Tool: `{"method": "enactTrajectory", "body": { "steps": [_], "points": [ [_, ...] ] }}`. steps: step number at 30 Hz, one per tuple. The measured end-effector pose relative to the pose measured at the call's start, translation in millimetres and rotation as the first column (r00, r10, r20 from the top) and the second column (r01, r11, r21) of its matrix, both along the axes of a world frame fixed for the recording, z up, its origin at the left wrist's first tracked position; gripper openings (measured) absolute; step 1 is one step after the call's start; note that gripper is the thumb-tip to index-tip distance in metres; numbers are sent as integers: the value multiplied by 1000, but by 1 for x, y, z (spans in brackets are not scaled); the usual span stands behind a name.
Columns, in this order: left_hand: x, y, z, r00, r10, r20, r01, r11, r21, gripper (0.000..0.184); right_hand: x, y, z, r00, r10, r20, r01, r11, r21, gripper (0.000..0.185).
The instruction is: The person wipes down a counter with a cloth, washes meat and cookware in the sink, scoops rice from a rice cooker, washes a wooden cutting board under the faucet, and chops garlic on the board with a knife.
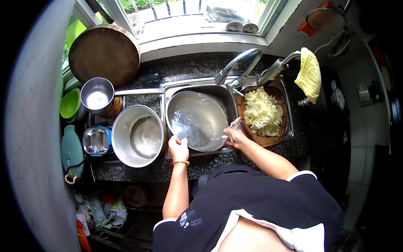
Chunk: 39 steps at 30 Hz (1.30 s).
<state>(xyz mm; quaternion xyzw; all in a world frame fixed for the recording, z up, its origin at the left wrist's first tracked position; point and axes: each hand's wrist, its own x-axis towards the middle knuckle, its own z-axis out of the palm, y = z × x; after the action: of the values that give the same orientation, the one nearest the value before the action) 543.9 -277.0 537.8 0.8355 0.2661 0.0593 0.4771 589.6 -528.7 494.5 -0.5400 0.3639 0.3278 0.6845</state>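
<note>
A wide metal basin (197,117) with cloudy water in it sits tilted in the sink (231,94). My left hand (179,150) is closed on the basin's near-left rim. At the near-right rim my right hand (236,137) is closed on a pale, crumpled cloth (235,124); its fingers are partly hidden against the basin. Just right of that hand, a woven bamboo basket (268,141) holds shredded pale cabbage (263,111).
A large empty pot (119,145) stands left of the sink, near a long-handled saucepan (97,83) and a steel lunch box (96,140). A round chopping board (105,54) leans behind. The faucet (241,63) arches over the sink; a yellow cloth (309,75) hangs on another tap.
</note>
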Motion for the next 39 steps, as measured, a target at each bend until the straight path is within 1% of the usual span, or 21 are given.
{"method": "enactTrajectory", "body": {
  "steps": [1,3,4,5,6,7,8,11,12,13,14,15,17,18,19,21,24,28,33,37,39],
  "points": [
    [1,-2,10,1000,4,-1,-4,1000,-2,33,-2,6,7,998,49,28,-48,998,-34,14],
    [5,-6,31,998,-56,20,54,996,70,30,-7,11,7,978,202,48,-193,971,-144,17],
    [8,-8,54,994,-72,-80,77,995,66,29,-11,13,-1,970,229,79,-216,966,-143,19],
    [11,-8,52,994,-68,-82,73,995,65,29,-15,15,-8,961,255,110,-239,961,-143,22],
    [13,-7,48,994,-94,64,84,987,138,31,-22,18,-16,953,231,195,-208,969,-131,24],
    [15,-7,46,970,-127,207,83,974,211,34,-26,20,-16,952,236,193,-214,968,-132,24],
    [18,-9,67,986,-156,53,145,975,168,30,-28,21,-15,951,253,176,-234,965,-119,24],
    [25,-21,97,984,-177,23,167,957,236,31,-26,22,0,955,275,112,-264,958,-110,23],
    [28,-23,96,974,-215,70,181,928,325,33,-24,21,8,969,233,76,-232,972,-25,23],
    [31,-30,108,969,-246,29,224,921,318,33,-23,18,13,981,193,34,-194,979,58,23],
    [33,-38,107,946,-299,126,225,885,408,32,-21,14,18,988,152,-3,-149,975,166,18],
    [35,-47,106,909,-357,216,214,843,493,32,-18,8,10,981,184,-68,-155,940,303,17],
    [37,-64,116,849,-438,297,206,791,577,39,-20,9,17,970,200,-135,-118,882,456,13],
    [38,-72,117,826,-476,302,237,780,579,43,-21,11,23,954,287,-91,-206,843,497,15],
    [38,-81,119,806,-512,299,273,768,579,45,-22,8,6,937,345,-51,-236,735,636,19],
    [35,-97,124,748,-569,342,308,754,580,46,-22,12,1,933,361,-3,-252,655,712,18],
    [28,-118,128,694,-629,349,377,731,569,53,-20,13,14,939,343,8,-246,658,712,16],
    [22,-128,127,680,-657,324,452,724,521,55,-18,12,26,942,334,16,-254,682,686,14],
    [18,-125,127,684,-663,304,451,712,539,57,-20,12,32,949,316,10,-246,717,653,11],
    [17,-123,124,728,-617,300,436,754,491,70,-16,16,35,958,288,14,-240,769,592,9],
    [16,-117,120,779,-575,251,423,777,467,82,-14,20,35,967,254,14,-226,831,509,8]
  ]
}}
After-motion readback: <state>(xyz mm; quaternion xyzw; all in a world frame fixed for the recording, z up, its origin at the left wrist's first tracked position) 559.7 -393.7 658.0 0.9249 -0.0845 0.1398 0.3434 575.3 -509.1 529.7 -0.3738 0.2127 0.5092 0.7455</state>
